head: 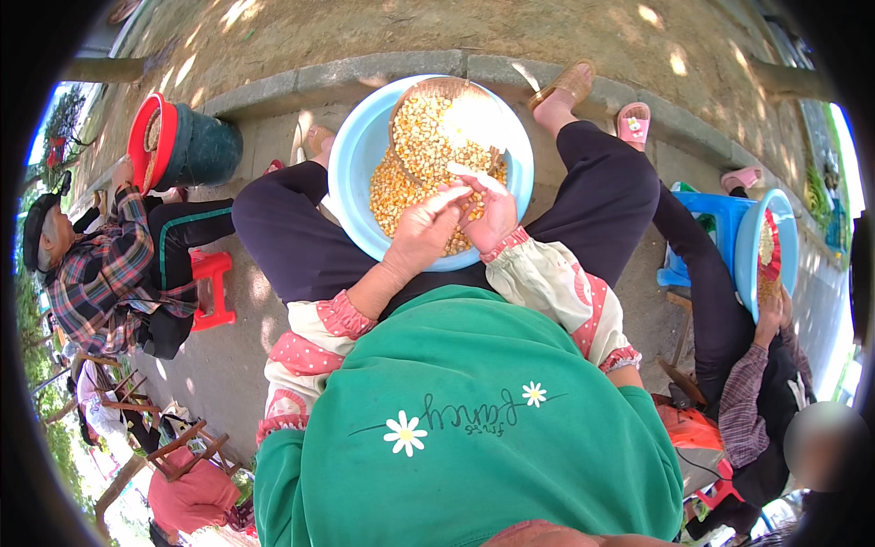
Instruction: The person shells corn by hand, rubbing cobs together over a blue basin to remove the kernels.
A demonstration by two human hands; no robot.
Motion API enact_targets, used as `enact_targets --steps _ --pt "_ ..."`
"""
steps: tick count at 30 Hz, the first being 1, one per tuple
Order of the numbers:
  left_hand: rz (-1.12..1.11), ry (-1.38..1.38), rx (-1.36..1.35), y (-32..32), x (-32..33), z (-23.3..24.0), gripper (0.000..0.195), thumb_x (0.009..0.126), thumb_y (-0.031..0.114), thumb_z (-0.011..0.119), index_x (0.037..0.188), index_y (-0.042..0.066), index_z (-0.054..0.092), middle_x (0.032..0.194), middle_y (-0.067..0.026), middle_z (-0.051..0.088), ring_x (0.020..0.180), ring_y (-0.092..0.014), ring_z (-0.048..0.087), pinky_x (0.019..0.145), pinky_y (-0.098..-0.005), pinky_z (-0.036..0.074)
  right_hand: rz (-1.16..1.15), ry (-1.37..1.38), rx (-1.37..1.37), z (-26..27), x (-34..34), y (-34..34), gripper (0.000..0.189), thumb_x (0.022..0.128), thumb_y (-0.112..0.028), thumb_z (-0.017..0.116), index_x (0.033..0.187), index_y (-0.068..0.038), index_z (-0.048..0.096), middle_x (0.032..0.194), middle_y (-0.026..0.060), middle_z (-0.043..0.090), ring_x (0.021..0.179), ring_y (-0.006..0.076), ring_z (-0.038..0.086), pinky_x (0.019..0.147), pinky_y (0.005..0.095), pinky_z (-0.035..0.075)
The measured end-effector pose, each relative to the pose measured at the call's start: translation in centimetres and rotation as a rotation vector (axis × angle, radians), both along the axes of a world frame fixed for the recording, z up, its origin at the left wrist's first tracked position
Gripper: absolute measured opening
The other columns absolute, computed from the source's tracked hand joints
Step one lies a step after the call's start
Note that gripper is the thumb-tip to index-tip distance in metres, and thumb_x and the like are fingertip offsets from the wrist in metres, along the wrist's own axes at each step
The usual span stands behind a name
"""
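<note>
A light-blue plastic basin (347, 171) sits between my knees, with loose yellow corn kernels (391, 195) in its lower part. Inside it, tilted against the far side, is a round woven basket (437, 86) full of paler kernels; sunlight bleaches out its right part. My right hand (497, 213) is palm up over the near right of the basin, cupping several corn kernels. Close against it, my left hand (425, 231) has its thumb and fingers brought together at the right palm. Whether anything is between the left fingertips is hidden.
At left, a seated person (102, 273) holds a red basin (140, 147) by a dark green bucket (205, 147). To the right, another person's hands (771, 314) work in a blue basin (786, 239) by a blue plastic stool (711, 219). A concrete kerb (383, 68) runs beyond my feet.
</note>
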State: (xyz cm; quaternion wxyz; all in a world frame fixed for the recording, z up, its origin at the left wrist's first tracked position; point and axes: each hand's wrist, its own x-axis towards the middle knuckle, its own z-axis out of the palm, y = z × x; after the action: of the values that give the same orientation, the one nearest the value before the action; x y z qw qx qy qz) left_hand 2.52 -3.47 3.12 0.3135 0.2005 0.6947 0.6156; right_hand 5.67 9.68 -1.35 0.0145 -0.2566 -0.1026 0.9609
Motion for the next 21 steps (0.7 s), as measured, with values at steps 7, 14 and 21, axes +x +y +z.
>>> enact_targets --steps 7,14,21 --pt "-0.092 0.445 -0.265 1.4 0.6 -0.4 0.030 0.083 0.004 0.050 0.113 0.003 0.054 0.087 -0.0147 0.064 0.077 -0.023 0.063 0.070 -0.0308 0.048 0.014 0.017 -0.010 -0.6 0.1 0.0 0.022 0.085 -0.013 0.046 0.096 0.004 0.056 0.081 0.0121 0.056 0.082 0.0282 0.056 0.081 0.0415 0.046" --pt "-0.188 0.476 -0.223 -0.4 0.1 -0.9 0.027 0.081 0.004 0.053 0.107 0.003 0.055 0.089 -0.0114 0.064 0.067 -0.015 0.061 0.061 -0.0257 0.046 0.015 -0.063 0.008 0.6 0.2 -0.2 0.021 0.084 -0.015 0.052 0.094 0.003 0.056 0.079 0.0106 0.056 0.078 0.0266 0.059 0.074 0.0369 0.049" --pt "-0.049 0.592 -0.206 0.4 0.3 -0.4 0.023 0.080 0.006 0.053 0.103 0.006 0.058 0.081 -0.0154 0.064 0.071 -0.029 0.063 0.062 -0.0363 0.050 0.029 0.011 0.045 -0.4 0.0 -0.2 0.028 0.087 -0.018 0.046 0.100 0.005 0.053 0.081 0.0117 0.056 0.081 0.0280 0.059 0.076 0.0374 0.049"
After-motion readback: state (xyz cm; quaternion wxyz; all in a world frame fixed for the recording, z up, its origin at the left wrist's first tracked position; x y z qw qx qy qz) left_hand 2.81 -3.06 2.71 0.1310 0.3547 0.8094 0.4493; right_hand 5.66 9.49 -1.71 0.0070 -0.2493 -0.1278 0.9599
